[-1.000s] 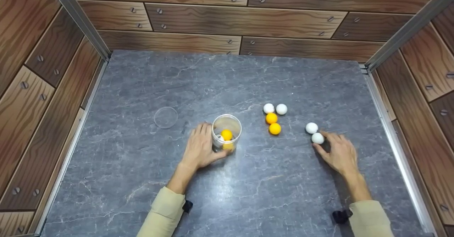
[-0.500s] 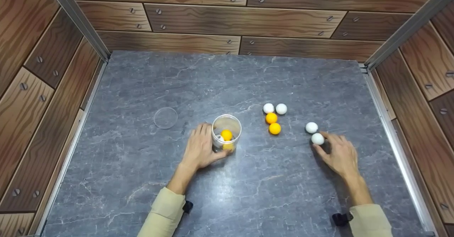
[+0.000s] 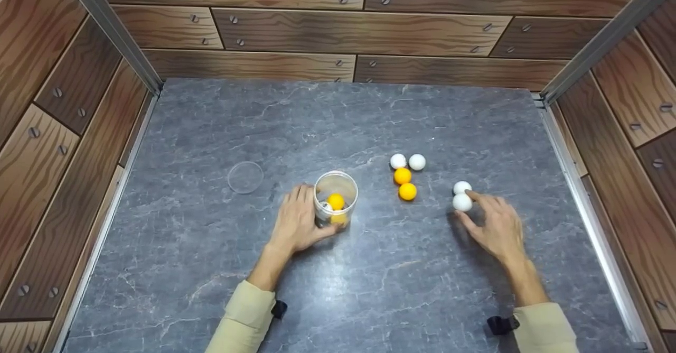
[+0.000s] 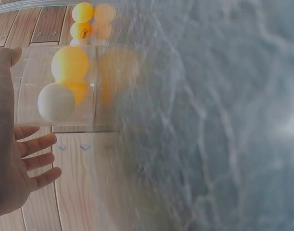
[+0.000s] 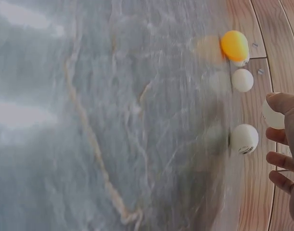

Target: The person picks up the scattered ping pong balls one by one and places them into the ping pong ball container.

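In the head view my left hand (image 3: 297,221) holds a clear plastic jar (image 3: 336,181) from its left side, thumb in front and fingers behind. Orange and white ping-pong balls lie inside; the left wrist view shows a white ball (image 4: 56,103) and an orange ball (image 4: 70,64) through the wall. My right hand (image 3: 496,226) pinches a white ping-pong ball (image 3: 462,202) between thumb and index finger. The right wrist view has this held ball (image 5: 273,114) raised off the table, while another white ball (image 5: 244,138) rests on the surface close by.
Right of the jar, two white balls (image 3: 398,161) and two orange balls (image 3: 407,191) sit in a cluster. A clear round lid (image 3: 245,177) lies flat left of the jar. Wood-patterned panels (image 3: 364,30) wall in the grey marbled table (image 3: 296,120) at back and sides.
My right hand has lifted the nearer white ball and shifted it slightly left, so it now overlaps the other white ball in the head view. The left hand and jar stay put.
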{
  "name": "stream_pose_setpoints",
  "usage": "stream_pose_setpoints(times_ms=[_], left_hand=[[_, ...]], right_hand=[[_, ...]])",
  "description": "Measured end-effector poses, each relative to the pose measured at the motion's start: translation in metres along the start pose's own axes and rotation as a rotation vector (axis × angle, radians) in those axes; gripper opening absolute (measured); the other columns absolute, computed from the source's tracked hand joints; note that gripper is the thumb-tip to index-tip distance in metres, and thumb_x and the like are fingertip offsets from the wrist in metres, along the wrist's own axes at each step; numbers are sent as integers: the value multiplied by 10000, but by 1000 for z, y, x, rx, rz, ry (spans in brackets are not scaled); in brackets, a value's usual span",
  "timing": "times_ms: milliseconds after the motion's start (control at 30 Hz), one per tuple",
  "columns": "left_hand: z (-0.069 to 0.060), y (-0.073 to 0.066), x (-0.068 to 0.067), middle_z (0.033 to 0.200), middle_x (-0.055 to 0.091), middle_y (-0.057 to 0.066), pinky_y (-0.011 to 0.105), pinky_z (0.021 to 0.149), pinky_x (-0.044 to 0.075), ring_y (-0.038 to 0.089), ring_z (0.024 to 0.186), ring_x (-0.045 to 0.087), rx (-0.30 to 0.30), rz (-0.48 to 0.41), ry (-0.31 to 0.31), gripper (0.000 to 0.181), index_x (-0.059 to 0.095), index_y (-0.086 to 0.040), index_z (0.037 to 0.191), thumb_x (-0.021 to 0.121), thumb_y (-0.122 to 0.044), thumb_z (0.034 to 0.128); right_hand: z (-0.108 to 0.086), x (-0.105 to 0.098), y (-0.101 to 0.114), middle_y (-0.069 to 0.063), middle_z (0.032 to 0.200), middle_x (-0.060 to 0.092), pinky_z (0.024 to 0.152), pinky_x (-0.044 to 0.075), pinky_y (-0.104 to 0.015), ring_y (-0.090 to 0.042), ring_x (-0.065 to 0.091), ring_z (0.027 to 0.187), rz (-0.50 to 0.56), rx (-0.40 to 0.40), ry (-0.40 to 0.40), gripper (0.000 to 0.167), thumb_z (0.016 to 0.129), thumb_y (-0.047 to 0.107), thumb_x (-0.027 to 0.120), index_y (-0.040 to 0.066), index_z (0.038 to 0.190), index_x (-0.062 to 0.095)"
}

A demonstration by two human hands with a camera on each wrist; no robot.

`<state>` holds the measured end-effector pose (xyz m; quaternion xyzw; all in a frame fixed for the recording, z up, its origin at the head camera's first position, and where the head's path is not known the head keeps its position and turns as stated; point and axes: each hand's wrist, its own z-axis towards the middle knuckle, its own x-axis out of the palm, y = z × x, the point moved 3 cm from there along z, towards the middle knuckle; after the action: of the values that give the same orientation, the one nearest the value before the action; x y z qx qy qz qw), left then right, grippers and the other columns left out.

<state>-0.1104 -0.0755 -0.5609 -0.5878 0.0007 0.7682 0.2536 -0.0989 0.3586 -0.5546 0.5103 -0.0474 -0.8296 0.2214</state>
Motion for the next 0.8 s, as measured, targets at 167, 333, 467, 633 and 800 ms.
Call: stream_pose_setpoints(times_ms=[167, 333, 467, 633, 800], left_hand=[[0, 1, 1, 1207, 638, 157, 449, 918, 521, 324, 1133, 599, -2, -4, 7, 975, 544, 1, 1287, 619, -826, 778], [0, 1, 2, 1229, 637, 164, 453, 924, 522, 328, 1153, 597, -6, -9, 18, 985, 537, 4, 1303, 621, -825, 777], [0, 0, 2, 1211, 639, 153, 443, 914, 514, 318, 1126, 594, -4, 0, 11, 973, 537, -2, 1299, 627, -816, 773], [0, 0, 1, 1165, 639, 133, 429, 878, 503, 304, 1074, 591, 2, 11, -9, 936, 547, -12, 1263, 632, -805, 773], [0, -1, 0, 1162, 638, 137, 433, 880, 503, 308, 1074, 588, 6, 11, -13, 936, 548, -9, 1262, 629, -805, 776]], right_hand=[[5, 1, 9, -190, 1106, 779, 781, 502, -504, -398, 682, 948, 30, -39, -11, 531, 772, 226, 918, 83, 1249, 735], [12, 1, 20, -171, 1088, 783, 809, 513, -507, -386, 689, 953, 52, -66, -24, 534, 769, 223, 924, 80, 1248, 737], [18, 2, 31, -152, 1087, 783, 825, 514, -510, -370, 692, 977, 76, -71, -14, 535, 774, 213, 924, 76, 1254, 731], [25, 4, 45, -138, 1090, 783, 836, 525, -497, -356, 693, 979, 93, -92, -6, 515, 778, 221, 922, 81, 1237, 735], [30, 8, 58, -115, 1097, 793, 823, 541, -484, -333, 698, 967, 109, -136, -13, 505, 770, 230, 927, 91, 1219, 744]])
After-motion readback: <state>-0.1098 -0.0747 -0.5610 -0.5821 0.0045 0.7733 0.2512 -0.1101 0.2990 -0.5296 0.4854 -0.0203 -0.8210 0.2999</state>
